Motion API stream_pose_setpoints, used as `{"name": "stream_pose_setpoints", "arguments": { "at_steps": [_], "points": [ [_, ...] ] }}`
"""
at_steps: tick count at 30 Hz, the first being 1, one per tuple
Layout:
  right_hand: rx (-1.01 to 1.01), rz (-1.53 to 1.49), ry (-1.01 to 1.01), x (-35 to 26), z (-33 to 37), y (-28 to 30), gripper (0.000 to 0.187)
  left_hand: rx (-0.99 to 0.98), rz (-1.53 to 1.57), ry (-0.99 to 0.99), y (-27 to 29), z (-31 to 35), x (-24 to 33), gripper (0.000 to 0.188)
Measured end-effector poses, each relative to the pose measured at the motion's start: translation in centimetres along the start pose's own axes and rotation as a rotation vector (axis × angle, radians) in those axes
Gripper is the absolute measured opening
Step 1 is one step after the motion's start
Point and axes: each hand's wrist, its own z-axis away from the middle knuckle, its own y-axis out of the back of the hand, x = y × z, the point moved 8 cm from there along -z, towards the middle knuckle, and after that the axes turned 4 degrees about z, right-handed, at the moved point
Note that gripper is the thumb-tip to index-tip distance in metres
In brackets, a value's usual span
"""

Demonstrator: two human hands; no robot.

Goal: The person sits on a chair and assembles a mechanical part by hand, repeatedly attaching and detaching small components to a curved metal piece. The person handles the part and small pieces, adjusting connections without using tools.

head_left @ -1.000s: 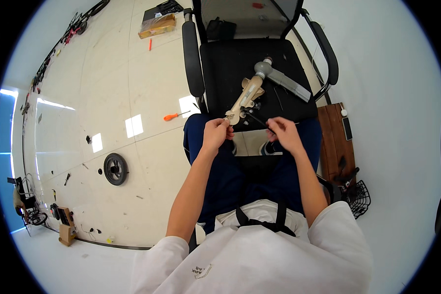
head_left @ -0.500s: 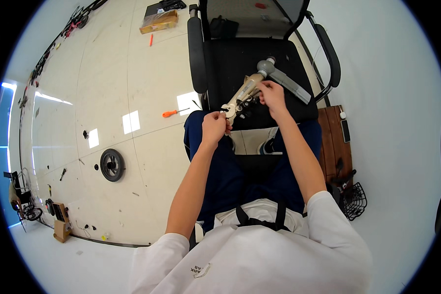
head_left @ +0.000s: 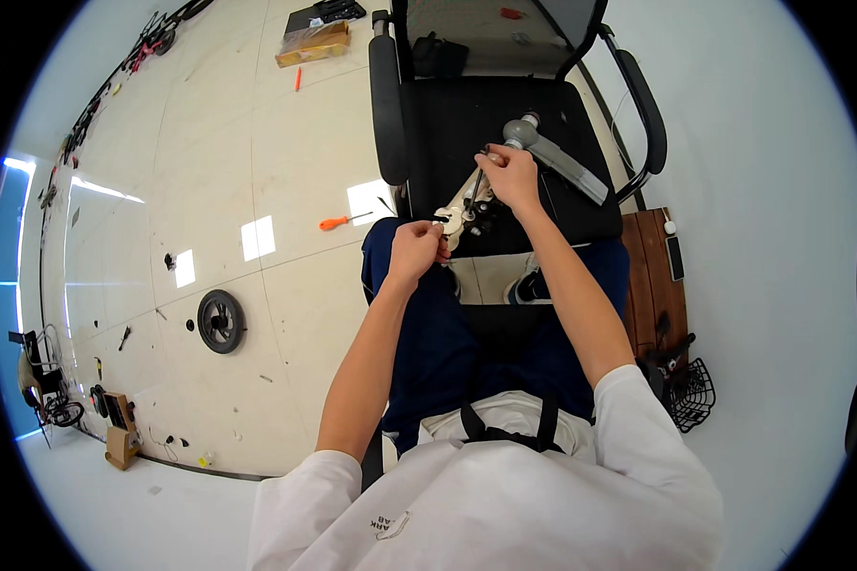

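Observation:
A cream tube-shaped frame part (head_left: 452, 221) with a rounded end lies on the black chair seat (head_left: 448, 114), its near end above my lap. My left hand (head_left: 416, 251) is closed in a pinch at that rounded end. Above the middle of the part, my right hand (head_left: 513, 181) grips a thin dark rod-shaped tool (head_left: 475, 190), its lower end by a cluster of small black parts (head_left: 484, 217). Whether the tip touches anything is too small to tell. Beyond my right hand, the part meets a grey round joint (head_left: 521, 131) with a grey tube (head_left: 571, 169) slanting right.
On the floor to the left lie an orange-handled screwdriver (head_left: 335, 224), a black wheel (head_left: 221, 321) and an orange stick (head_left: 298, 79). An open cardboard box (head_left: 314, 46) is farther off. Chair armrests (head_left: 388, 109) flank the seat. A wooden board (head_left: 649, 276) and black wire basket (head_left: 695, 395) stand right.
My right hand has shifted left and slightly up over the frame part, and the dark tool now shows more upright below its fingers. My left hand stays at the rounded end.

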Motion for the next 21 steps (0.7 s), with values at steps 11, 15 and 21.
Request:
{"name": "stream_pose_setpoints", "arguments": {
  "at_steps": [11,15,21],
  "points": [
    [-0.606,0.063,0.369,-8.1,7.3,-5.9,0.026,-0.061,-0.090,-0.080,-0.7,-0.1,-0.8,0.019],
    [-0.509,0.140,0.587,-10.1,11.4,-3.8,0.022,-0.002,-0.059,-0.392,0.0,-0.5,-0.6,0.015],
    [-0.361,0.119,0.554,-8.9,14.2,-1.3,0.024,-0.230,-0.150,-0.351,-1.0,-1.1,-1.4,0.012]
  ]
}}
